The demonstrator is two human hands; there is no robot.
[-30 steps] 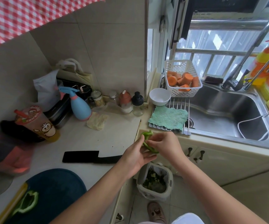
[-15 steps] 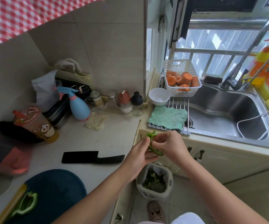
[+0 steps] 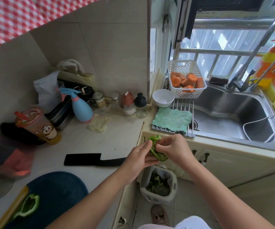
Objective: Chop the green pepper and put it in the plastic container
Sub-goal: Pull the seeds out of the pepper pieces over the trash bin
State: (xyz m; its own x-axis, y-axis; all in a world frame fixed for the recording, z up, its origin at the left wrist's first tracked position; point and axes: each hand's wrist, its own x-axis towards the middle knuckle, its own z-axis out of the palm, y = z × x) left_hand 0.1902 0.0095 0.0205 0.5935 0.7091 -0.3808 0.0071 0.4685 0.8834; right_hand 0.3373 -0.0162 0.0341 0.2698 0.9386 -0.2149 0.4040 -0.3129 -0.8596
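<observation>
writing: cup point(image 3: 36, 124) print unreadable | my left hand point(image 3: 139, 160), right hand point(image 3: 174, 149): both pinching a green pepper piece point(image 3: 155, 146) between them, above the floor bin point(image 3: 158, 198) | other pepper half point(image 3: 28, 205): lying on the blue board point(image 3: 59, 192)

Pale counter point(image 3: 117, 136) carries black knife point(image 3: 87, 159), blue cutting board point(image 3: 59, 192), spray bottle point(image 3: 82, 109), printed cup point(image 3: 39, 125)

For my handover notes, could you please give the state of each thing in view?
Green pepper half: held by left hand and right hand.
Second green pepper half: hollow up on dark blue chopping board.
Black knife: lying flat, untouched.
Grey floor bin: lid open.
White bowl: empty.
</observation>
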